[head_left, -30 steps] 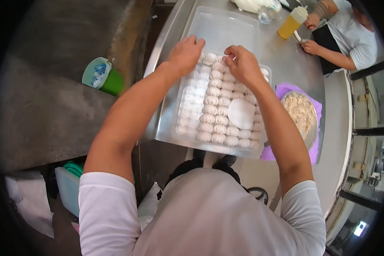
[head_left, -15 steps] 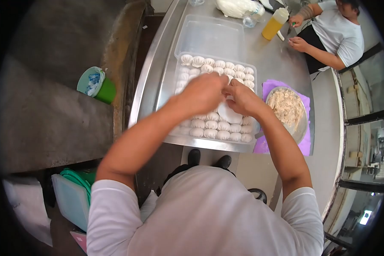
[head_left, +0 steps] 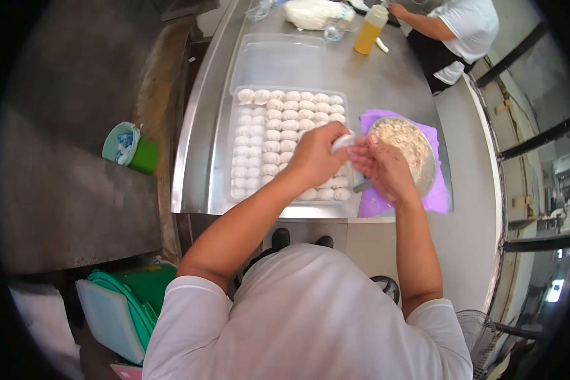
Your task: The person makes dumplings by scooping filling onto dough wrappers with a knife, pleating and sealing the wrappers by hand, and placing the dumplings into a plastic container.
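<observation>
My left hand (head_left: pixel 322 154) is closed, pinching a thin white dough wrapper (head_left: pixel 344 142) above the right side of a clear plastic tray (head_left: pixel 229 158). Rows of pleated white dumplings (head_left: pixel 289 116) fill much of that tray. Facing it, my right hand (head_left: pixel 388 168) has its fingers stretched toward the wrapper, palm partly turned up. Whether those fingertips touch the wrapper, I cannot tell. Just beyond the right hand sits a metal bowl (head_left: pixel 430 166) of pale minced filling (head_left: pixel 402 140), on a purple cloth (head_left: pixel 373 204). A flat grey handle (head_left: pixel 362 187) shows between tray and bowl.
Behind the tray lies a clear lid (head_left: pixel 278 60) on the steel table (head_left: pixel 399 82). A squeeze bottle of yellow liquid (head_left: pixel 370 30) and a white bag (head_left: pixel 316 14) stand farther back. Another person (head_left: pixel 465 28) works at the far right. A green bucket (head_left: pixel 144 156) is at left.
My hands have moved apart and off the dumpling rows toward the bowl, the wrapper now in my left hand. The view has shifted, and the other person appears farther toward the top edge.
</observation>
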A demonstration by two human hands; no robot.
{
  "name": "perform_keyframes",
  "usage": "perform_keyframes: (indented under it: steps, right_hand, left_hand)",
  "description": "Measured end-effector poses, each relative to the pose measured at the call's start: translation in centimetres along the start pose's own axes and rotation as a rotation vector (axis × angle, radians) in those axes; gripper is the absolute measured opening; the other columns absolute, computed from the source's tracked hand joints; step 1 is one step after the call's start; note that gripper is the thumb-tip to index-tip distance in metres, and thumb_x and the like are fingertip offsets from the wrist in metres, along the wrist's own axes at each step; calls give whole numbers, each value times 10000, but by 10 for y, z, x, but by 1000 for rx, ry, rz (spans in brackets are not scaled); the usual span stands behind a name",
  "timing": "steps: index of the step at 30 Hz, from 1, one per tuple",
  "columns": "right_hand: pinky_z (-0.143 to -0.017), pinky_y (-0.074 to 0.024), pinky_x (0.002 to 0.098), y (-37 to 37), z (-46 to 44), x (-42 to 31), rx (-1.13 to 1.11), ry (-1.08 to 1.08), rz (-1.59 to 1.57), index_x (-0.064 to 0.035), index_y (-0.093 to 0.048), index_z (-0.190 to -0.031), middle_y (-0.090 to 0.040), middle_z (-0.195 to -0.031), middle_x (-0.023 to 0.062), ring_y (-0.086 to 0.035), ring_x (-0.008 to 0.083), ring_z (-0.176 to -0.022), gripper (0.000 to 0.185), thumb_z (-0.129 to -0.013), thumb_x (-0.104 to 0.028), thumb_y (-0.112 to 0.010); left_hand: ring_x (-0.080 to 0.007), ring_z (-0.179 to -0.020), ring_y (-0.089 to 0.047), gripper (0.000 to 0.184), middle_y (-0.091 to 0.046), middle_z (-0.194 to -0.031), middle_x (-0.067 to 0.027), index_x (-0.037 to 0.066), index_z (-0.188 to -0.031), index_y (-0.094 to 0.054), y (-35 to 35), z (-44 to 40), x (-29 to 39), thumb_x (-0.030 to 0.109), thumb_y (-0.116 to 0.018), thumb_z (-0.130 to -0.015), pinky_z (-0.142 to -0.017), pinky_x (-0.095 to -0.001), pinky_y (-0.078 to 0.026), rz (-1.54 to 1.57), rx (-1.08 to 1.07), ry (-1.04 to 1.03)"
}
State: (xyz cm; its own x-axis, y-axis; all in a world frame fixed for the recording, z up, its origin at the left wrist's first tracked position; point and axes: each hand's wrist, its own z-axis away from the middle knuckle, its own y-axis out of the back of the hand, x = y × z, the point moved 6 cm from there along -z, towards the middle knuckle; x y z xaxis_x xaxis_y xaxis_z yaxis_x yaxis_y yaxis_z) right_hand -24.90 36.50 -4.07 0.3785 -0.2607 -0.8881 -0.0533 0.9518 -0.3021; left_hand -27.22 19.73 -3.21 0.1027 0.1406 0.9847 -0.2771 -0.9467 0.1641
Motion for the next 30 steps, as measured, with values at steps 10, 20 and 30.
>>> perform_keyframes:
  steps: [10,20,30]
  right_hand:
    - [-1108,-466,480,131,75,15,-23,53,-700,102,-470,-1382,-587,-1372,240,-591,354,-1268,460,-1059,-225,-497]
    - [-1132,-444,494,276,144,67,352,98,-756,90,-475,-1382,-587,-1385,229,-568,352,-1304,464,-1064,-247,-495]
    - [-1115,-456,511,299,131,78,187,16,-870,87,-469,-1376,-571,-1391,233,-578,362,-1283,449,-1068,-241,-479]
  left_hand:
    - [-356,-997,-673,354,-648,-1069,-244,4,-1289,-594,-127,1,28,118,-632,-955,-831,-429,-558,-883,-390,-185]
    - [-455,-965,-675,349,-592,-1168,-295,-39,-1234,-574,-194,-11,-4,29,-529,-895,-858,-489,-568,-1166,-458,-51]
    - [-427,-1076,-652,432,-663,-1142,-282,5,-1244,-654,-236,-55,-10,-28,-505,-840,-938,-500,-514,-1006,-419,-45]
